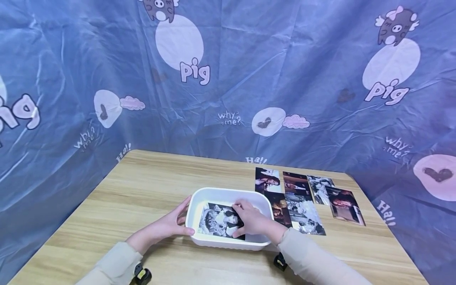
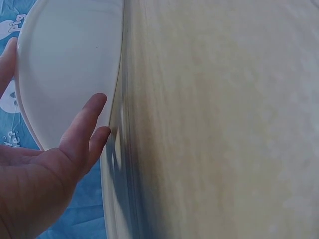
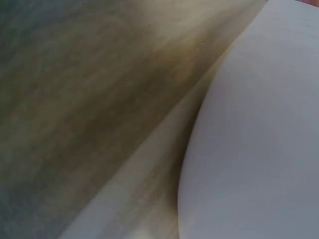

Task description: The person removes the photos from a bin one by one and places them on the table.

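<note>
A white plastic bin (image 1: 231, 243) stands on the wooden table with a black-and-white photo (image 1: 221, 221) inside it. My left hand (image 1: 175, 221) holds the bin's left end, its thumb on the near corner of the rim and its fingers against the outer side. The left wrist view shows that hand (image 2: 55, 164) against the bin's wall (image 2: 70, 64). My right hand (image 1: 254, 218) reaches into the bin and holds the photo by its right side, between thumb and fingers. In the right wrist view only the bin's outer wall (image 3: 249, 129) fills the right half; the hand is out of sight.
Several photos lie on the table right of the bin, among them a large black-and-white photo (image 1: 305, 213) and a colour photo (image 1: 344, 206) farthest right. Blue printed fabric (image 1: 228, 87) hangs behind the wooden table (image 1: 142, 194).
</note>
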The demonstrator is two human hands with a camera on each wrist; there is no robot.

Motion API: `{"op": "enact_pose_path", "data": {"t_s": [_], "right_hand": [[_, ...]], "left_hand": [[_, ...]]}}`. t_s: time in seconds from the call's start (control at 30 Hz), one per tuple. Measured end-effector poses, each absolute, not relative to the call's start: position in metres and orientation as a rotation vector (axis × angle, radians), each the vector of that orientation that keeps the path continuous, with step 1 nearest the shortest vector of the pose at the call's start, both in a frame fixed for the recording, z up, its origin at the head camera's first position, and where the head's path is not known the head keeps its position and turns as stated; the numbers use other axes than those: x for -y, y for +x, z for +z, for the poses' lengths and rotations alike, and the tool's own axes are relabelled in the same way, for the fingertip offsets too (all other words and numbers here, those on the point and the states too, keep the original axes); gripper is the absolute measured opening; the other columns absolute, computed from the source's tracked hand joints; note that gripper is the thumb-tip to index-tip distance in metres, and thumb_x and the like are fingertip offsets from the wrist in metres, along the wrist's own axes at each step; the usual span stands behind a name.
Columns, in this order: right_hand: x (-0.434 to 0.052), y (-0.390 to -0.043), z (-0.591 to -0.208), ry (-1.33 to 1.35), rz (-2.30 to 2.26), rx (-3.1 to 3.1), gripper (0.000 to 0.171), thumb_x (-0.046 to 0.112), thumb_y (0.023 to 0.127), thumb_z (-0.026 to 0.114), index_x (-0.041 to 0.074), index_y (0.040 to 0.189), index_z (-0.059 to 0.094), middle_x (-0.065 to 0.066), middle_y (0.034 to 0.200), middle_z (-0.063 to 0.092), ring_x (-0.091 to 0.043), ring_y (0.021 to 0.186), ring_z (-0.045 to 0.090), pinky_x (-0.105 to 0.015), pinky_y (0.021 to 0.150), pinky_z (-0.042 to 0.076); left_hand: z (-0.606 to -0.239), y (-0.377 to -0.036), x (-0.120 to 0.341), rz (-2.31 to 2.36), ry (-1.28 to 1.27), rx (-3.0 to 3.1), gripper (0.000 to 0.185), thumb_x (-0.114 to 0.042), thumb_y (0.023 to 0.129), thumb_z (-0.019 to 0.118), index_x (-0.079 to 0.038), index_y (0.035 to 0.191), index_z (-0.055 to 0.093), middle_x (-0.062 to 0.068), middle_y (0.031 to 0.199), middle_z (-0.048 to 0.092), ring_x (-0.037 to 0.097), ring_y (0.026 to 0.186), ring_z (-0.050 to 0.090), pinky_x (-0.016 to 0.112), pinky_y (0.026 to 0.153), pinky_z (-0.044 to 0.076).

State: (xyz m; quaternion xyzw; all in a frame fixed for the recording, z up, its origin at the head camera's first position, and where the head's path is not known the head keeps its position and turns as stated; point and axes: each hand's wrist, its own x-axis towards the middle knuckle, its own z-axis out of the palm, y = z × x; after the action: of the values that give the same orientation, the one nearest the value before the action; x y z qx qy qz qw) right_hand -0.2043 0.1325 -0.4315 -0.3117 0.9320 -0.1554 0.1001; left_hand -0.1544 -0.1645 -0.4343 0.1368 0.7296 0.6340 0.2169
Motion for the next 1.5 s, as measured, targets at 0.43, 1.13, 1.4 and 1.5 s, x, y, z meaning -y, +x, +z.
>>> {"op": "enact_pose_path", "data": {"t_s": [0.43,1.13,1.4,1.5], "right_hand": [[-0.129,-0.209,-0.431,-0.802,-0.801,-2.811,0.074,0.02,0.061,0.09,-0.003,0.119,0.051,-0.018,0.118,0.058,-0.035,0.112,0.056,-0.05,0.1,0.046],[-0.186,-0.225,-0.377,-0.231,-1.602,-2.511,0.024,0.0,0.091,0.061,-0.007,0.113,0.057,-0.01,0.095,0.064,-0.01,0.077,0.062,-0.028,0.069,0.057],[-0.247,-0.222,-0.369,-0.019,-1.934,-2.389,0.034,0.001,0.094,0.056,-0.011,0.123,0.044,0.011,0.087,0.062,0.0,0.076,0.061,-0.018,0.072,0.056],[-0.273,-0.216,-0.372,0.033,-2.022,-2.347,0.027,0.0,0.095,0.053,-0.009,0.119,0.046,0.013,0.084,0.061,0.001,0.077,0.061,-0.016,0.073,0.056]], "left_hand": [[-0.437,-0.154,0.167,1.762,0.41,-2.018,0.116,-0.013,0.079,0.078,-0.009,0.155,-0.008,0.033,0.156,0.005,0.049,0.136,0.035,0.051,0.11,0.037],[-0.434,-0.154,0.167,1.755,0.409,-2.01,0.115,-0.014,0.08,0.077,-0.009,0.155,-0.01,0.032,0.157,0.003,0.049,0.137,0.033,0.047,0.109,0.041],[-0.434,-0.154,0.165,1.764,0.421,-1.99,0.115,-0.013,0.081,0.077,-0.009,0.155,-0.011,0.032,0.156,0.005,0.048,0.136,0.035,0.045,0.107,0.043],[-0.434,-0.153,0.165,1.764,0.427,-1.989,0.115,-0.013,0.081,0.077,-0.009,0.154,-0.011,0.033,0.156,0.007,0.048,0.135,0.037,0.042,0.106,0.045]]}}
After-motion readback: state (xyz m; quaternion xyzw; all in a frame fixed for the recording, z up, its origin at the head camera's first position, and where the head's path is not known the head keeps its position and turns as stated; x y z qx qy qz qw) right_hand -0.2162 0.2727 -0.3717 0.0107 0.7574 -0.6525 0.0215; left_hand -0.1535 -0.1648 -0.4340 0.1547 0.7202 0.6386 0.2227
